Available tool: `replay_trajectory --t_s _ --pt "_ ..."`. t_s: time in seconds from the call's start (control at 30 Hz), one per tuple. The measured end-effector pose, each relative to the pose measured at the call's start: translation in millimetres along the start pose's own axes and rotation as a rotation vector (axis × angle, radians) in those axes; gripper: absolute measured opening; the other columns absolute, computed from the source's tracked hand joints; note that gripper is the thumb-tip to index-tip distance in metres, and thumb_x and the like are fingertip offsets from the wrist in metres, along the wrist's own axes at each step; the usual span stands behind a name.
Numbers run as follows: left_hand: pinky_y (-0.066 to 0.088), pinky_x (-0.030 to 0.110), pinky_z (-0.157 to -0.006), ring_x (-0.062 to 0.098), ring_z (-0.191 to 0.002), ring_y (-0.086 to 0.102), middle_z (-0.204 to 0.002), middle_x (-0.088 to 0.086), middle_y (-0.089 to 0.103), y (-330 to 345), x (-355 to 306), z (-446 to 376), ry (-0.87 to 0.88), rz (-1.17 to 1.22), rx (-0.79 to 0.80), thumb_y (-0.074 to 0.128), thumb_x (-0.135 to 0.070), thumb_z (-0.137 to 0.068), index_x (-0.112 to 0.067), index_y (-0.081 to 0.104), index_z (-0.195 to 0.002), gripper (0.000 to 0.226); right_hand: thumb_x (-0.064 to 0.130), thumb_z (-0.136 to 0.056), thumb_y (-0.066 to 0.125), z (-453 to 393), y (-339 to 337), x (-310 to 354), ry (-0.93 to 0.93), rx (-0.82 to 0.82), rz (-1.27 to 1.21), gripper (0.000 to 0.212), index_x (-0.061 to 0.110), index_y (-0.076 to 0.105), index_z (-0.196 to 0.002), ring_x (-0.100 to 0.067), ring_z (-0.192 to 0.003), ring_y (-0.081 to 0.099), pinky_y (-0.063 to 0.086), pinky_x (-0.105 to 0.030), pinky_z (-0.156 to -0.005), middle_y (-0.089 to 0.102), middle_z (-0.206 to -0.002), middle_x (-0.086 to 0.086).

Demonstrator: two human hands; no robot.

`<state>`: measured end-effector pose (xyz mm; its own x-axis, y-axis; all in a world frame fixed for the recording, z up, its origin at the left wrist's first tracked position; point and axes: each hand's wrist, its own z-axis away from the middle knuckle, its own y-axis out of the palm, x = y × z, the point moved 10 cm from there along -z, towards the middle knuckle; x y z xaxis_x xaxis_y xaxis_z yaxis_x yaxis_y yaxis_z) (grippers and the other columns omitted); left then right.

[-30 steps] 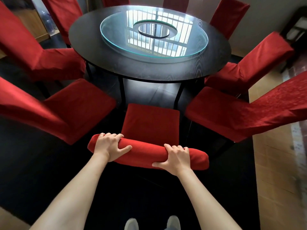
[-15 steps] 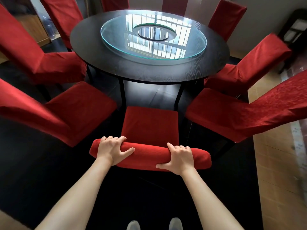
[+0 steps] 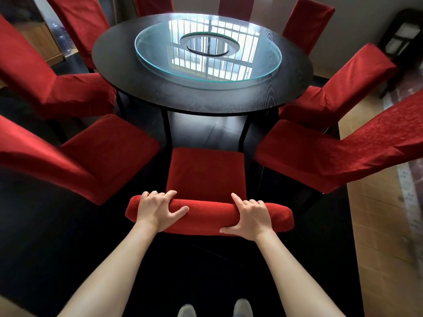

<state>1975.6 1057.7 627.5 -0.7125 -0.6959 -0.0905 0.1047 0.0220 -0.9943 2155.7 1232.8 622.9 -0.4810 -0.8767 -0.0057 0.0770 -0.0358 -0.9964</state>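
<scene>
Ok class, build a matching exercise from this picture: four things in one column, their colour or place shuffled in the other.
Column A
1. chair back
2. round table
3. glass turntable
4. shoes

Column B
a. clear, on the table's middle
b. pale, at the bottom edge
c. red, gripped by left hand and right hand
d. black, wood-grained

Pairs: 1-c, 2-d, 3-a, 4-b

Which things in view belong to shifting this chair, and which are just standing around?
In the job:
- middle chair, held at the top of its backrest
- left hand, gripping that backrest
- right hand, gripping it too

Just standing about:
- round black table
- glass turntable on it
- left neighbour chair
- right neighbour chair
</scene>
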Motion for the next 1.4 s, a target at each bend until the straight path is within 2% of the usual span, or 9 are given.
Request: replay_trajectory --t_s 0.7,0.87,0.97,1.07,1.17,1.27,1.4 --pt "0.030 0.034 -0.093 0.014 -0.104 0.054 -0.113 -0.012 0.066 5 1 -1 0.002 0.011 0.013 0.008 -0.086 -0.063 -0.038 0.045 -0.139 0.097 0.091 -0.057 0.047 5 -1 0 0.092 0.053 -0.014 0.119 0.019 0.029 -0.149 -0.018 -0.098 0.061 0.038 -0.032 -0.093 0.068 -0.105 0.002" --pt "0.031 0.035 -0.095 0.015 -0.105 0.054 -0.115 -0.011 0.065 5 1 -2 -0.002 0.001 0.022 0.008 -0.085 -0.063 -0.037 0.044 -0.139 0.097 0.091 -0.057 0.047 4 0 0 0.073 0.062 -0.013 0.114 0.018 0.037 -0.144 -0.018 -0.100 0.062 0.038 -0.032 -0.093 0.067 -0.108 0.003" --pt "0.029 0.036 -0.099 0.015 -0.110 0.052 -0.119 -0.011 0.063 5 0 -2 -0.010 -0.017 0.054 0.004 -0.085 -0.062 -0.038 0.038 -0.143 0.100 0.092 -0.059 0.044 5 1 -2 0.066 0.084 -0.053 0.111 0.021 0.039 -0.144 -0.017 -0.111 0.057 0.035 -0.033 -0.100 0.063 -0.121 0.004" --pt "0.022 0.040 -0.107 0.017 -0.124 0.046 -0.129 -0.009 0.057 7 -1 0 -0.020 -0.028 0.118 0.004 -0.086 -0.064 -0.039 0.028 -0.148 0.099 0.089 -0.068 0.036 6 2 -2 0.046 0.122 -0.111 0.103 0.023 0.034 -0.147 -0.017 -0.123 0.049 0.029 -0.038 -0.108 0.055 -0.133 0.004" --pt "0.008 0.047 -0.116 0.023 -0.144 0.022 -0.148 -0.005 0.042 2 4 5 -0.078 0.016 0.134 0.027 -0.083 -0.077 -0.041 0.024 -0.149 0.083 0.081 -0.077 0.038 -2 -4 2 0.007 0.135 -0.185 0.093 0.022 0.030 -0.149 -0.017 -0.132 0.041 0.024 -0.042 -0.113 0.049 -0.141 0.004" --pt "0.001 0.051 -0.116 0.023 -0.148 0.010 -0.155 -0.003 0.030 -14 20 12 -0.150 0.048 0.087 0.036 -0.079 -0.080 -0.041 0.021 -0.150 0.080 0.078 -0.079 0.041 -20 -19 20 -0.069 0.117 -0.204 0.090 0.022 0.029 -0.149 -0.017 -0.137 0.035 0.020 -0.045 -0.115 0.045 -0.146 0.004" --pt "0.004 0.052 -0.116 0.023 -0.147 0.011 -0.156 -0.001 0.028 -40 60 27 -0.272 0.022 0.010 0.033 -0.079 -0.080 -0.041 0.018 -0.150 0.081 0.076 -0.080 0.042 -51 -39 60 -0.201 0.063 -0.226 0.089 0.022 0.030 -0.149 -0.020 -0.139 0.033 0.018 -0.046 -0.115 0.044 -0.147 0.002"
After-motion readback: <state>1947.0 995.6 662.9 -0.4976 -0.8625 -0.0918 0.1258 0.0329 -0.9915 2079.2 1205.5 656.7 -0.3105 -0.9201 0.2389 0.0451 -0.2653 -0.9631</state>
